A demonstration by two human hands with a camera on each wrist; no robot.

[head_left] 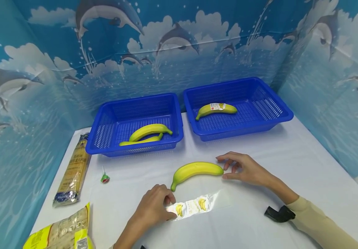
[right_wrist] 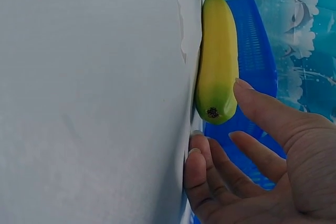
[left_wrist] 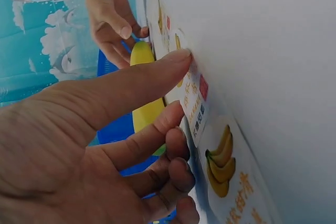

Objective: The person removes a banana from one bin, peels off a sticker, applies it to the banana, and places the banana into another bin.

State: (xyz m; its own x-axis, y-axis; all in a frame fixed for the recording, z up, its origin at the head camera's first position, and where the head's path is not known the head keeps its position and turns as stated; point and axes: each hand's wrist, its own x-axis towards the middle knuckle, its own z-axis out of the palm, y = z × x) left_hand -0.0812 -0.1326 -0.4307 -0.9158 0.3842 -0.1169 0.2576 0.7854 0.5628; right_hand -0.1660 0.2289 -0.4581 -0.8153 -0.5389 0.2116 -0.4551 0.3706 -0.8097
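Observation:
A yellow banana (head_left: 197, 169) with greenish ends lies on the white tabletop between the hands. Below it, a shiny strip of banana stickers (head_left: 191, 207) lies flat. My left hand (head_left: 155, 205) is at the strip's left end. In the left wrist view its thumb and forefinger stand apart, beside a sticker (left_wrist: 195, 103) printed with a red mark. The right hand (head_left: 248, 169) is spread at the banana's right tip, fingers loosely bent. Its thumb is close to the dark blossom end of the banana (right_wrist: 218, 66); whether they touch I cannot tell.
Two blue baskets stand behind: the left basket (head_left: 104, 152) holds two bananas (head_left: 149, 130), the right one (head_left: 238, 129) a labelled banana (head_left: 216, 109). At left lie a long noodle-like packet (head_left: 73, 169), a lollipop (head_left: 104, 178) and a yellow-beige bag (head_left: 63, 231).

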